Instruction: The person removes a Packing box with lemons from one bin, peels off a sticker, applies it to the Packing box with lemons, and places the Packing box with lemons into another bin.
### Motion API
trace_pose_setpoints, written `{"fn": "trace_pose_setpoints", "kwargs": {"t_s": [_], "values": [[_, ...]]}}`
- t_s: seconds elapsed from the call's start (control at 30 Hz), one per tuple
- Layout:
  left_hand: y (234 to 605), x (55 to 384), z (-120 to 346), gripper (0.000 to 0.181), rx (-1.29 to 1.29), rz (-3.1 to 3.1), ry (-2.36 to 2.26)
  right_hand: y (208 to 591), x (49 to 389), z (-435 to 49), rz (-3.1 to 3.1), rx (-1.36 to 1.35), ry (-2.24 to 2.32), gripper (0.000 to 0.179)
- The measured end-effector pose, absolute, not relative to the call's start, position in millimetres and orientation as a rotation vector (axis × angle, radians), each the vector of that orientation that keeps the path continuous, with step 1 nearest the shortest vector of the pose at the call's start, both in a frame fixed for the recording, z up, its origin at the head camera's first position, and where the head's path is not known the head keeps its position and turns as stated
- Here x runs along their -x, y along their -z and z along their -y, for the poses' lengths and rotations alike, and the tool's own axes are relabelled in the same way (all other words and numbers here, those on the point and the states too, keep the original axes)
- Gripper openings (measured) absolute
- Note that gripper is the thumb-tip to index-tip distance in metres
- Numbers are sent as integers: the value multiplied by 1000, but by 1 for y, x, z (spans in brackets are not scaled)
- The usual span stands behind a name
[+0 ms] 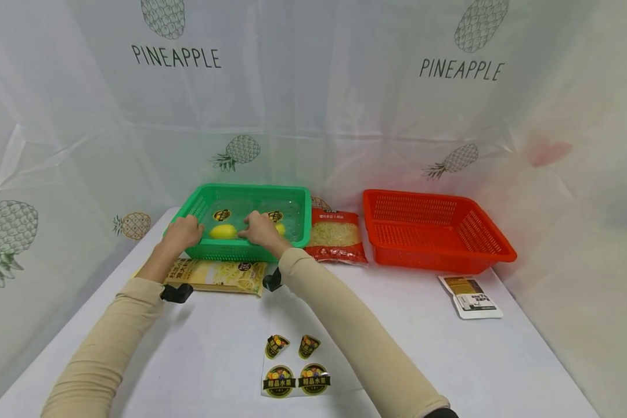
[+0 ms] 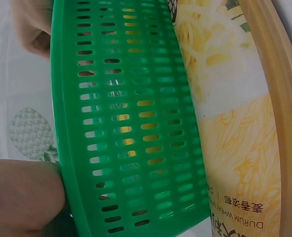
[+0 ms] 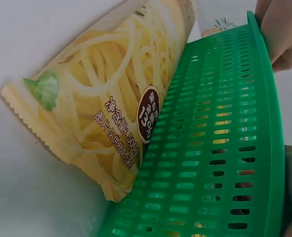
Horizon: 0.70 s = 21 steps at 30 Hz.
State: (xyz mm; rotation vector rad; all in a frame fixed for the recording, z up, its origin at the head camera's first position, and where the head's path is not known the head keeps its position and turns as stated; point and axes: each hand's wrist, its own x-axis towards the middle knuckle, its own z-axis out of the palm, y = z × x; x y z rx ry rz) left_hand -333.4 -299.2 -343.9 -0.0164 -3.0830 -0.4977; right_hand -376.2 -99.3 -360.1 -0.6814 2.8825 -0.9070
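Note:
A green basket point(image 1: 230, 251) stands at the back left of the table, holding clear plastic packs with round black-and-gold labels and yellow lemons point(image 1: 223, 232). Over its front left corner lies my left hand point(image 1: 184, 232), fingers bent down inside the rim. My right hand point(image 1: 265, 233) reaches over the front rim, its thumb and bent forefinger close to the lemons. Both wrist views look at the slotted outer wall point(image 2: 136, 123), with yellow showing through the slots. The fingertips are largely hidden behind this wall, so I cannot tell what they hold.
A yellow noodle packet point(image 1: 224, 277) lies before the green basket. Beside it on the right are a red pasta bag point(image 1: 337, 237) and a red basket point(image 1: 423, 258). A small pouch point(image 1: 470, 297) lies farther right. A label sheet point(image 1: 296, 380) lies near the front.

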Motion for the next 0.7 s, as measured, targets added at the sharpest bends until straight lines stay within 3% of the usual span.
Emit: {"fn": "trace_pose_setpoints", "kwargs": {"t_s": [0.33,0.53,0.7], "values": [[348,339,301,45,121,3071,500,353,371,74,-2953,826,853,29],[344,329,298,41,160,2978,416,334,358,26,-2973,972,861,22],[336,307,290,52,195,2848,360,330,346,-21,-2964,1046,884,21]]}}
